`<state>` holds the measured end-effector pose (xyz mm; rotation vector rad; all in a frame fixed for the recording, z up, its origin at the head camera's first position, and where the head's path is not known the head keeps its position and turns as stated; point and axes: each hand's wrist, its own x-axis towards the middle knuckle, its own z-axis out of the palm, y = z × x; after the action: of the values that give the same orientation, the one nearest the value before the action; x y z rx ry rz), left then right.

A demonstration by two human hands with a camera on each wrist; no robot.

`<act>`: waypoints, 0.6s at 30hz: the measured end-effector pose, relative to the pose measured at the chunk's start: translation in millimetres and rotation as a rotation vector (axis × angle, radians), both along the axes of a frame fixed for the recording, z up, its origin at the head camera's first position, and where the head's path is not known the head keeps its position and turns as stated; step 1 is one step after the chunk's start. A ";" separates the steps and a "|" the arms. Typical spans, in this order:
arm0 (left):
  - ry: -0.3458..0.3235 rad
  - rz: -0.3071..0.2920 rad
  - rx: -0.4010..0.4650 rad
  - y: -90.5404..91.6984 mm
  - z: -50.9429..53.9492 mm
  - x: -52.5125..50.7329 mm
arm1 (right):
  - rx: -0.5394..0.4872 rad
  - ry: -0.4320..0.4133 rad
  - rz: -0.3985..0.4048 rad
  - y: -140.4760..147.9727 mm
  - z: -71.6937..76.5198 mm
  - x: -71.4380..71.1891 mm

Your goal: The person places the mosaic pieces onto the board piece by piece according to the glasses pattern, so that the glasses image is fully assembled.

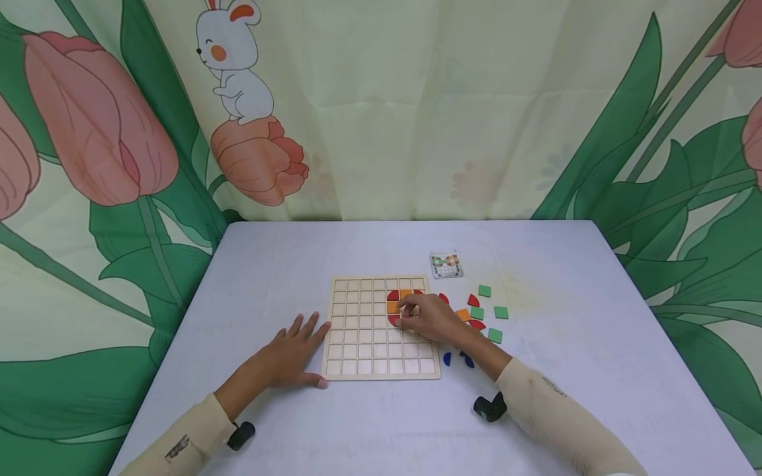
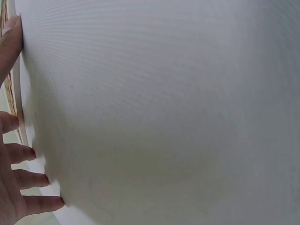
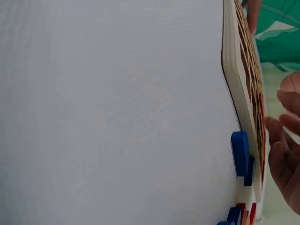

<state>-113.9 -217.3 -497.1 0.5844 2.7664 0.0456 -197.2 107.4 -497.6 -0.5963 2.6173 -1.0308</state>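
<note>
A pale wooden grid board [image 1: 358, 334] lies on the table. My left hand [image 1: 296, 354] rests at its left side with fingers spread, the thumb by the near corner; the left wrist view shows the thumb [image 2: 10, 44] against the board's edge. Over the board's right part, my right hand [image 1: 430, 316] bends its thumb and fingers beside an orange square [image 1: 393, 307] and a red rounded piece [image 1: 393, 320] set in the grid. Whether a piece is between those fingertips is hidden. Another orange square [image 1: 405, 293] sits in the row above. The right wrist view shows the bent fingers [image 3: 280, 157].
Right of the board lie several loose green squares [image 1: 501, 313], red pieces [image 1: 473, 300], an orange piece [image 1: 463, 315] and blue pieces [image 1: 447, 359]. A small pattern card [image 1: 446, 264] lies beyond the board's far right corner. A patterned curtain [image 1: 381, 132] hangs behind the table.
</note>
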 end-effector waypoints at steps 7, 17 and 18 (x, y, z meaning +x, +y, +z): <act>0.010 -0.004 -0.004 -0.9 0.1 -0.2 | -0.079 0.001 0.070 27.1 -3.0 -8.7; 0.004 -0.013 0.007 -1.3 1.7 1.2 | 0.012 -0.071 -0.014 80.3 4.6 -17.9; 0.002 -0.013 0.008 -1.2 1.6 1.1 | 0.023 -0.079 -0.015 85.8 5.3 -18.9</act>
<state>-112.8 -218.5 -495.5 0.6051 2.7658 0.0530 -216.1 193.2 -492.3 -0.5210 2.5652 -1.0062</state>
